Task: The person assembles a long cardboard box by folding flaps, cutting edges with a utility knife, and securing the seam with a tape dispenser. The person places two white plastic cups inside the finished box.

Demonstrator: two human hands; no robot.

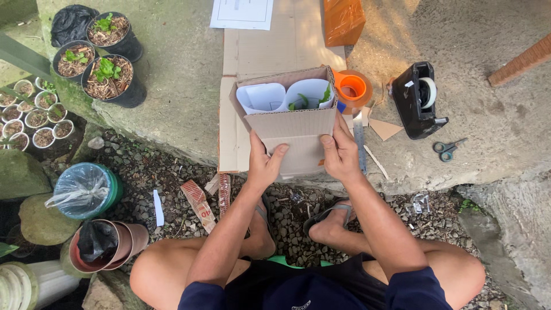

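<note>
Outdoor garden/nursery spot, potted seedlings (106,72), gravel ground (172,172), concrete slab (488,115) as bench

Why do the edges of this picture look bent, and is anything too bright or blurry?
Head view: the wide lens bows the edges, curving the pots at left. Soft daylight brightens the upper right stone near the tape dispenser, without harsh glare. Both hands, left hand and right hand, and the cardboard box look sharp.
</note>
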